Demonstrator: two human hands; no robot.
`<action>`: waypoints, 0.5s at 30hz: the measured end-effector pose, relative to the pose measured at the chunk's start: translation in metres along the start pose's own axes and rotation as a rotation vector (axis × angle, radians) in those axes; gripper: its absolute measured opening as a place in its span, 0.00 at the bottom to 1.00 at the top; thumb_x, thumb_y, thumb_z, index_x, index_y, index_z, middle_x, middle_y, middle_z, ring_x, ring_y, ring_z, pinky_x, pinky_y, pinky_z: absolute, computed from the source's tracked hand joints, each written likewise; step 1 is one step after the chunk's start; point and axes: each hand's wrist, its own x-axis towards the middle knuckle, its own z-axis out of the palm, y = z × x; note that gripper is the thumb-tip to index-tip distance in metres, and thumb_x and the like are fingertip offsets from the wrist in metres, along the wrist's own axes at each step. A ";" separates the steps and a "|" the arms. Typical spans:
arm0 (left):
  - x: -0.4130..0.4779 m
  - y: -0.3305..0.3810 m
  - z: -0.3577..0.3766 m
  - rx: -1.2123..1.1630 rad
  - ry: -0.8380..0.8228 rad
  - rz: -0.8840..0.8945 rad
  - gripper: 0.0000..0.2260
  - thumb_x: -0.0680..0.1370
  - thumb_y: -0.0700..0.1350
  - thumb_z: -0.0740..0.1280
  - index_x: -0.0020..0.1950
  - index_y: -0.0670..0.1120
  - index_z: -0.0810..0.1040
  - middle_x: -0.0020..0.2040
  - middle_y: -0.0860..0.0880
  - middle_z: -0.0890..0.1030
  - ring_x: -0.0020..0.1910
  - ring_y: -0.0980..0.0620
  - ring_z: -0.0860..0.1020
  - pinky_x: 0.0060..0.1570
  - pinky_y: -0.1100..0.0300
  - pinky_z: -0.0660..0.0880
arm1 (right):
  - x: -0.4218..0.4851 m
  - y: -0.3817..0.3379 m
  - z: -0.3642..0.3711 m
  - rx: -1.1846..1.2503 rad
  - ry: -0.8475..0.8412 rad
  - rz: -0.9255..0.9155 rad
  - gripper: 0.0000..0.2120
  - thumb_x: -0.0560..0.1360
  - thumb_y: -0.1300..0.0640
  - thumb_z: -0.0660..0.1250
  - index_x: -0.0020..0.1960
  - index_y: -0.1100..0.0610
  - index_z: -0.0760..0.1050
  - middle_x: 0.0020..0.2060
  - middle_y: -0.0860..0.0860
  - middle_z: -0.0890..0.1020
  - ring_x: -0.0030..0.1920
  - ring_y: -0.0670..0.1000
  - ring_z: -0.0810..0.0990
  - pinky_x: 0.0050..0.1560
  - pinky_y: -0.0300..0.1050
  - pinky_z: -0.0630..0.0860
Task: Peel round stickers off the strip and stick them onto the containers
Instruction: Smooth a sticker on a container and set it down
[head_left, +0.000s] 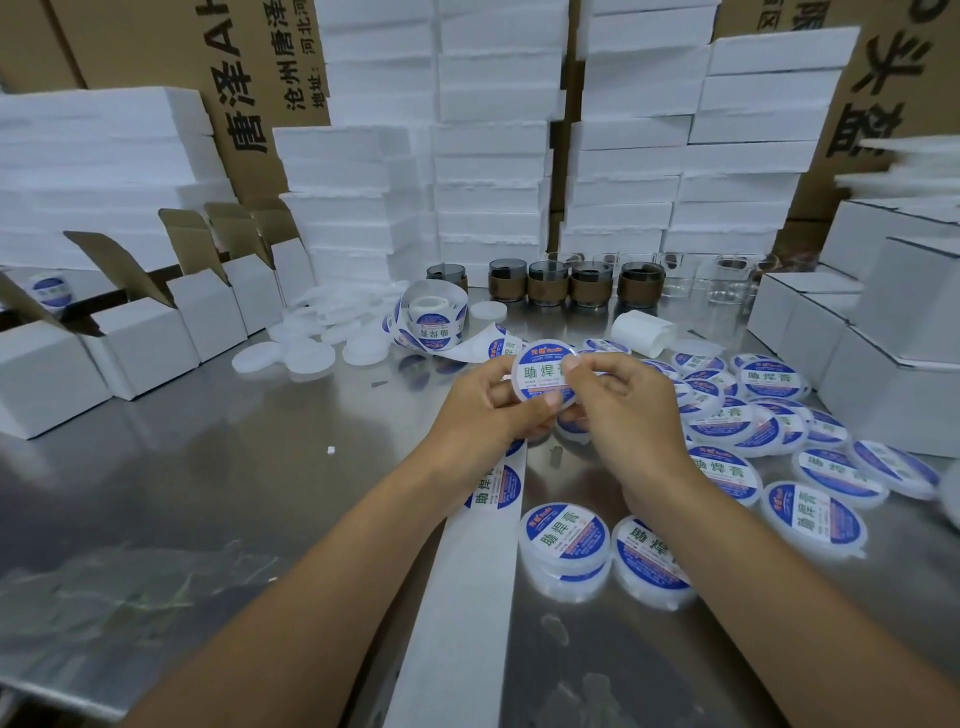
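left hand (493, 402) + right hand (621, 397) grip: both pinch container (516, 383) | sticker (543, 371): 助焊膏

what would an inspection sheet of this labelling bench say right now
surface: steel table, shiny, with a small white scrap on it
job's things: held container bears a sticker; sticker strip runs toward the viewer under the left forearm; sticker roll stands behind; labelled containers heaped at right; plain white containers heaped at left
clutter: open white cartons at left, glass cups in a row at back, closed white boxes at right
grippers: left hand and right hand both pinch the held container above the table
cables: nothing seen
surroundings: foam slabs stacked behind, cardboard boxes beyond them
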 end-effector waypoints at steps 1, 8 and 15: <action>0.000 0.000 0.000 -0.010 0.005 0.001 0.11 0.74 0.36 0.69 0.54 0.48 0.78 0.46 0.46 0.85 0.43 0.49 0.82 0.42 0.60 0.78 | -0.001 0.000 0.000 -0.007 -0.008 -0.016 0.03 0.75 0.54 0.66 0.42 0.48 0.75 0.27 0.43 0.82 0.27 0.41 0.79 0.31 0.36 0.77; 0.002 0.003 -0.001 -0.061 0.065 -0.010 0.08 0.78 0.42 0.66 0.55 0.51 0.77 0.43 0.45 0.84 0.38 0.51 0.82 0.38 0.62 0.78 | -0.003 -0.002 0.001 0.006 -0.059 -0.052 0.07 0.76 0.57 0.65 0.42 0.45 0.74 0.32 0.47 0.82 0.26 0.39 0.78 0.29 0.30 0.74; 0.003 0.002 -0.003 -0.101 0.110 0.009 0.06 0.78 0.43 0.65 0.54 0.50 0.78 0.41 0.46 0.84 0.36 0.52 0.81 0.37 0.62 0.78 | -0.006 -0.002 0.002 -0.068 -0.139 -0.113 0.08 0.74 0.56 0.68 0.48 0.44 0.73 0.35 0.48 0.83 0.34 0.44 0.82 0.34 0.36 0.78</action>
